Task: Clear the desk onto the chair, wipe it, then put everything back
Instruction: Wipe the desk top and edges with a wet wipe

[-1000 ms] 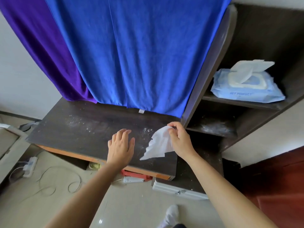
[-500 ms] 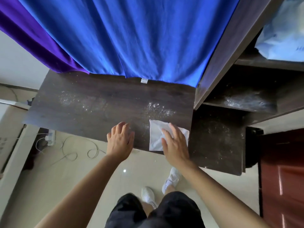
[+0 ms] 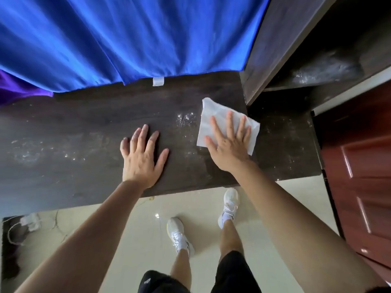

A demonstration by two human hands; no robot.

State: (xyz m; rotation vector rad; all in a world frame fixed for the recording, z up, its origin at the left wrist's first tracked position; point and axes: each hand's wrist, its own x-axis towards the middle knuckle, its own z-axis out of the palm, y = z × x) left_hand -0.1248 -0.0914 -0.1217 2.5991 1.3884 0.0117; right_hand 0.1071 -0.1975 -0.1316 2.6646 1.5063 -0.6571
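The dark wooden desk (image 3: 74, 149) stretches across the head view, its top bare and speckled with white dust. A white wet wipe (image 3: 211, 121) lies flat near the desk's right end. My right hand (image 3: 229, 142) presses down on the wipe with straight, spread fingers. My left hand (image 3: 142, 155) rests flat on the desk to the left of it, fingers straight, holding nothing. A patch of white dust (image 3: 186, 119) shows just left of the wipe.
A blue cloth (image 3: 137, 37) hangs down to the desk's back edge, with purple cloth (image 3: 19, 89) at the left. Dusty dark shelves (image 3: 323, 70) rise at the right, beside a red-brown door (image 3: 359, 176). A power strip with cables (image 3: 29, 222) lies on the tiled floor.
My right hand went from holding the wipe up by a pinch to pressing it flat on the desk, then slid it further back and right. My left hand stayed flat on the desk.
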